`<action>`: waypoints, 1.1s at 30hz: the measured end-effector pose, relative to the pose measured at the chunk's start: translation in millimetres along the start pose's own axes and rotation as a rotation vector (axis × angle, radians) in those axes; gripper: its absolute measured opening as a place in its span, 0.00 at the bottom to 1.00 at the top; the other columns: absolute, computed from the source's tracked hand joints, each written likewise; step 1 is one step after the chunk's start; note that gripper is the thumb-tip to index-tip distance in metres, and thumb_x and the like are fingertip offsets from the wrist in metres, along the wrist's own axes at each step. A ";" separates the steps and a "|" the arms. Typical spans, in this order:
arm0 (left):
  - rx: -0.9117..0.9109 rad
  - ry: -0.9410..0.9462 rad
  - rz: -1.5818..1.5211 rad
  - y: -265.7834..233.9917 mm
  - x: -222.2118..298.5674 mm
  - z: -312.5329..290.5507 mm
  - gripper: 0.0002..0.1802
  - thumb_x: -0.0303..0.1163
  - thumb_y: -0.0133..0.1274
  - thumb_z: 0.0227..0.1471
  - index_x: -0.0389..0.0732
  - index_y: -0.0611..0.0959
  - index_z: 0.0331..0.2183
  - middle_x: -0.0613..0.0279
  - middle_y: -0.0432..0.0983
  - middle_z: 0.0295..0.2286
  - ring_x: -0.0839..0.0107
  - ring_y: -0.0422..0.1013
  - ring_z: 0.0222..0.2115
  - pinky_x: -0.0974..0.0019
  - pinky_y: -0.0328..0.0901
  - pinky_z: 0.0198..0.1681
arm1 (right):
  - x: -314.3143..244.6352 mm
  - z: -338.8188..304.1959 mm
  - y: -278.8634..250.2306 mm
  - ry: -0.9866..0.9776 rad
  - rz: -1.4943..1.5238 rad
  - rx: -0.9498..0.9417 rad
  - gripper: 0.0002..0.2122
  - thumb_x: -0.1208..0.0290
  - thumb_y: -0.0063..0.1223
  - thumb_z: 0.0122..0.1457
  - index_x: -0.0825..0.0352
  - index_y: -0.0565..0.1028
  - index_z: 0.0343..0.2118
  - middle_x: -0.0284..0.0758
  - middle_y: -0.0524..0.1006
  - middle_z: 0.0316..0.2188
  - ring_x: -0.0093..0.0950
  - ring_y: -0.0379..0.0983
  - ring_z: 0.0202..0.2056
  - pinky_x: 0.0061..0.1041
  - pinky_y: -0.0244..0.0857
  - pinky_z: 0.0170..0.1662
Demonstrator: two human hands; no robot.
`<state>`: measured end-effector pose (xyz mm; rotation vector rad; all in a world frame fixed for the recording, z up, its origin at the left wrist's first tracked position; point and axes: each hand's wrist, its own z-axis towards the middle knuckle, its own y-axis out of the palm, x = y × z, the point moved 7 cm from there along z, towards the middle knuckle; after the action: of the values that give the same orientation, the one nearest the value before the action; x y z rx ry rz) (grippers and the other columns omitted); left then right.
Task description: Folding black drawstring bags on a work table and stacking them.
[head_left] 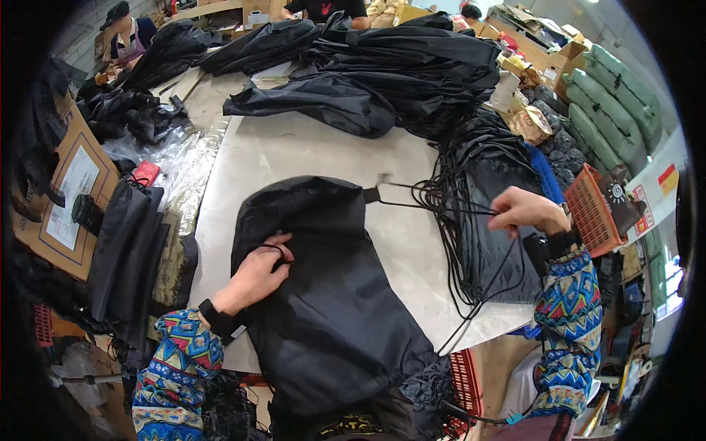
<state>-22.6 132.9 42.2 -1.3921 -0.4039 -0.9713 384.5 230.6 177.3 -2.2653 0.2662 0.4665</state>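
Bag (316, 294), one, black, thin smooth fabric: lying slack and creased over the pale tabletop (415, 272), its rounded end facing away from the wearer, its lower part running past the near edge; the left hand (257, 274) is resting on its left side, a short bit of dark cord crossing the fingers. Drawcord (401, 204), thin, black: extending from the tab (371, 195) at the bag's upper right corner, the right hand (521, 210) pinching it off to the right.

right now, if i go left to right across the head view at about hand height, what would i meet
Cardboard box → small red item → left hand → small black tab → right hand → orange basket
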 end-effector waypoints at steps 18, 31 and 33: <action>-0.160 -0.366 0.159 -37.4 13.2 -11.0 0.30 0.53 0.57 0.49 0.31 0.78 0.34 0.48 0.74 0.25 0.56 0.73 0.32 0.60 0.67 0.37 | -101.3 47.1 194.0 -0.491 -0.242 -0.039 0.26 0.50 0.62 0.50 0.71 0.72 0.40 0.39 0.76 0.24 0.29 0.75 0.27 0.25 0.67 0.32; 0.544 -0.246 0.310 -58.2 13.2 -40.5 0.16 0.34 0.59 0.46 0.34 0.76 0.35 0.50 0.73 0.32 0.55 0.72 0.28 0.59 0.66 0.32 | -104.0 68.8 189.9 -0.294 0.529 0.286 0.12 0.67 0.53 0.58 0.70 0.73 0.40 0.33 0.73 0.21 0.21 0.72 0.18 0.20 0.64 0.17; 0.544 -0.541 -0.023 -74.1 -13.0 -33.7 0.18 0.29 0.55 0.49 0.29 0.75 0.40 0.54 0.74 0.32 0.66 0.74 0.25 0.65 0.68 0.30 | -93.4 93.0 164.7 -0.272 0.651 0.455 0.12 0.69 0.52 0.58 0.70 0.72 0.41 0.32 0.73 0.22 0.21 0.71 0.18 0.19 0.65 0.18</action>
<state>-96.6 113.8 73.0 -1.1252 -1.0086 -0.4319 221.7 194.3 48.2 -1.6128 0.8812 0.9321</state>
